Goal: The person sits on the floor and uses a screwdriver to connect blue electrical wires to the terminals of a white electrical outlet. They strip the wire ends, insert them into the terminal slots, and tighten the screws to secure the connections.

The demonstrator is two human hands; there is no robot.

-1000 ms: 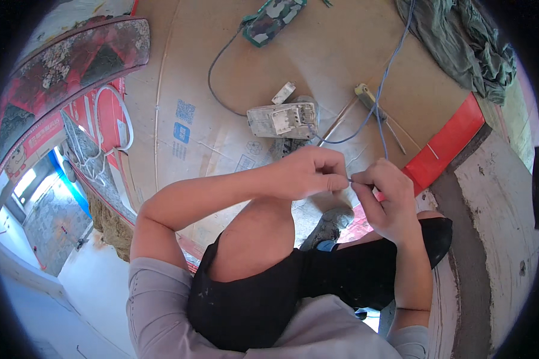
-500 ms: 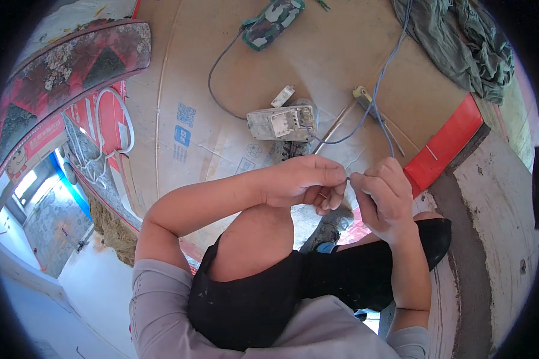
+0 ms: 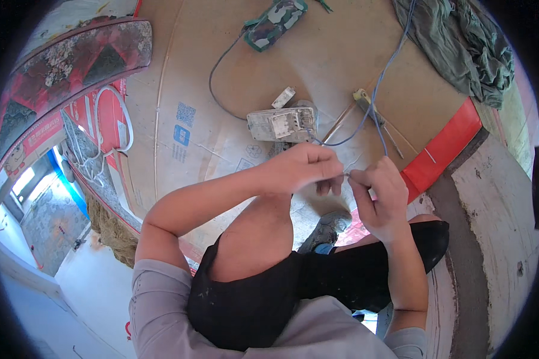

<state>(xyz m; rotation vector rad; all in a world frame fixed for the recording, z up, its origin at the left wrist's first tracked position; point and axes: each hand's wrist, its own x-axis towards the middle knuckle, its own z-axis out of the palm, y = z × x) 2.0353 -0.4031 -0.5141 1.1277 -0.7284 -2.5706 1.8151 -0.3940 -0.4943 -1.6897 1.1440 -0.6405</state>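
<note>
My left hand and my right hand meet fingertip to fingertip above my knees. My right hand is closed around a thin blue-grey cable that comes down into it from above. A short end of it seems to pass between the pinched fingertips of both hands, mostly covered by them. The thumb and forefinger of my left hand are pressed together, its other fingers curled below. Just beyond lies a dirty white electrical box, with cable joined at both ends. A small white piece rests against its far edge.
Flattened cardboard covers the floor, with a red strip at right. On it lie a screwdriver-like tool, a camouflage pouch and a grey-green cloth. A white cord hangs at left.
My left hand has risen slightly and its fingers have curled in more. The right hand has shifted a little left and up. The tool and box stay where they were.
</note>
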